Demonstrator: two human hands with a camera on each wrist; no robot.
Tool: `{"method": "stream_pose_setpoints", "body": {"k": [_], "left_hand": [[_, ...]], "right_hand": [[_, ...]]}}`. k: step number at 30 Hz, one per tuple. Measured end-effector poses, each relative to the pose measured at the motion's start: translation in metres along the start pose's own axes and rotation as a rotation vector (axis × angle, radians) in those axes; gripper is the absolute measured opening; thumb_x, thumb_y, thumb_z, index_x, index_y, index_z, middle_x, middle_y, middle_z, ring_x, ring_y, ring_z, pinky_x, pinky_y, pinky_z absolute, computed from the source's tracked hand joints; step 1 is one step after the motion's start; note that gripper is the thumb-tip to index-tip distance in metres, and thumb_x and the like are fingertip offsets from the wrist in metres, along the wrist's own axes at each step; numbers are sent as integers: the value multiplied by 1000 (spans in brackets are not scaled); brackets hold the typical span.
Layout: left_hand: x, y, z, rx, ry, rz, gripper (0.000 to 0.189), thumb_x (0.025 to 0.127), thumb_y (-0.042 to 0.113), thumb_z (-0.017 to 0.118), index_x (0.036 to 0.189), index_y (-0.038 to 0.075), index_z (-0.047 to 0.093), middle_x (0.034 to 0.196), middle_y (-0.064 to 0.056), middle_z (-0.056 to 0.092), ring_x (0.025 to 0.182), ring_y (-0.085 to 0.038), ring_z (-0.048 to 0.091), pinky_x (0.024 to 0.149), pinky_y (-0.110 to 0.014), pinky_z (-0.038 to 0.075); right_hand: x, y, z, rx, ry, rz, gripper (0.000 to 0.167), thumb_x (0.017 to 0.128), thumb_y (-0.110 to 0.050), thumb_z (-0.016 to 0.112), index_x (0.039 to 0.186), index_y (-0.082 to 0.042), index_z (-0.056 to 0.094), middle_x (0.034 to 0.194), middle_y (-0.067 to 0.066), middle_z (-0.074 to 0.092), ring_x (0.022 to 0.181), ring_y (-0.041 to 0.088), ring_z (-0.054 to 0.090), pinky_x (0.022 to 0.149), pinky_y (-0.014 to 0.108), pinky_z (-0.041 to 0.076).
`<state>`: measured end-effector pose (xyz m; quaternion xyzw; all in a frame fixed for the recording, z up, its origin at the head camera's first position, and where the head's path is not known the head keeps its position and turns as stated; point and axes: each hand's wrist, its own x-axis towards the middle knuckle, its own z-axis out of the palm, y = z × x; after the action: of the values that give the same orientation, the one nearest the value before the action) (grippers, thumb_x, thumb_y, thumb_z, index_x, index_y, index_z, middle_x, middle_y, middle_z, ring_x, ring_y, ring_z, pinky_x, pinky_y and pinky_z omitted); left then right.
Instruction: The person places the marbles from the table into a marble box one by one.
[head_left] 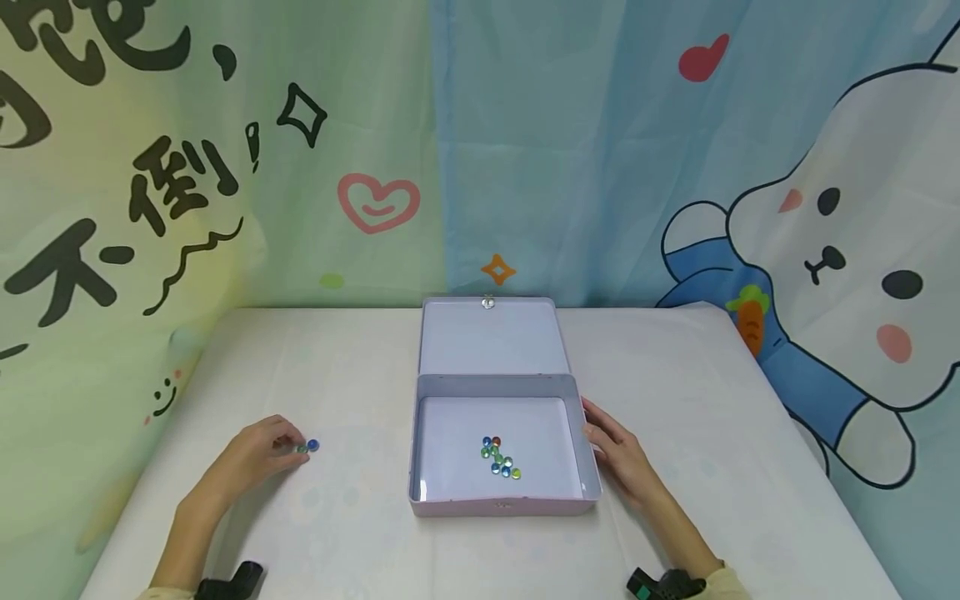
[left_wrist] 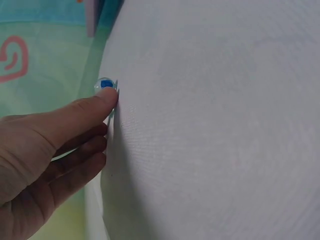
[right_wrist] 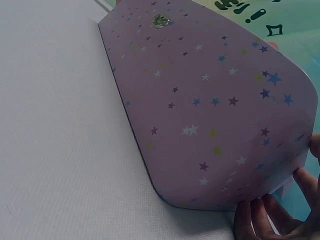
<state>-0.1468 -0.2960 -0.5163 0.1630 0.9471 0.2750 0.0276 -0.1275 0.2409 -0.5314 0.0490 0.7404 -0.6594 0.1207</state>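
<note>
My left hand (head_left: pixel 262 450) is low over the left of the table, thumb and fingertips around a small greenish glass marble (head_left: pixel 302 449). A blue marble (head_left: pixel 312 445) lies just beyond these fingertips. In the left wrist view, a clear marble with a blue core (left_wrist: pixel 104 83) shows past the thumb tip. The lidded tin box (head_left: pixel 506 507) stands with its lid (head_left: pixel 491 337) tipped back; several glass marbles (head_left: pixel 496 455) are grouped on its floor. On the box's right outer wall, my right hand (head_left: pixel 626 458) rests its fingers, seen touching the star-printed side in the right wrist view.
A white cloth covers the table (head_left: pixel 345 375). Behind its far edge hangs a printed curtain (head_left: pixel 517 150) with a cartoon bear. Black wrist cameras (head_left: pixel 231 581) sit on both wrists. The box has a small metal clasp (right_wrist: pixel 160 20) on its front.
</note>
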Motion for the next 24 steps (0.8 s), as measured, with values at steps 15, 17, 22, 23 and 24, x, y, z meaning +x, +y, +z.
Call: {"method": "stream_pose_setpoints", "body": {"k": [15, 17, 22, 23, 24], "left_hand": [[7, 4, -9, 19, 61, 26, 16, 82, 9, 75, 97, 5, 70, 90, -2, 72, 81, -15, 66, 73, -29, 56], [9, 6, -9, 17, 69, 38, 17, 82, 9, 75, 98, 5, 70, 91, -2, 72, 80, -15, 66, 72, -28, 56], [15, 13, -8, -14, 76, 61, 19, 81, 6, 75, 100, 4, 70, 91, -2, 72, 80, -14, 67, 71, -26, 56], [16, 15, -7, -24, 76, 73, 19, 81, 6, 76, 99, 4, 70, 91, -3, 72, 79, -14, 67, 71, -25, 56], [18, 18, -7, -33, 79, 87, 20, 81, 5, 76, 99, 4, 69, 91, -3, 72, 79, -14, 68, 71, -25, 56]], "right_hand": [[1, 1, 0, -13, 6, 7, 56, 100, -26, 50, 151, -12, 32, 159, 14, 29, 109, -21, 46, 114, 58, 31], [1, 2, -1, -16, 5, 6, 56, 100, -27, 50, 151, -12, 32, 159, 13, 29, 110, -21, 45, 114, 59, 30], [0, 1, -1, -18, 5, -4, 55, 101, -26, 49, 151, -13, 33, 159, 13, 29, 111, -20, 45, 113, 57, 32], [0, 1, -1, -19, 3, -5, 55, 101, -26, 49, 151, -13, 33, 159, 13, 29, 111, -20, 45, 113, 55, 34], [0, 1, -1, -22, 3, -3, 55, 101, -26, 49, 151, -13, 33, 159, 13, 30, 111, -20, 45, 112, 52, 36]]}}
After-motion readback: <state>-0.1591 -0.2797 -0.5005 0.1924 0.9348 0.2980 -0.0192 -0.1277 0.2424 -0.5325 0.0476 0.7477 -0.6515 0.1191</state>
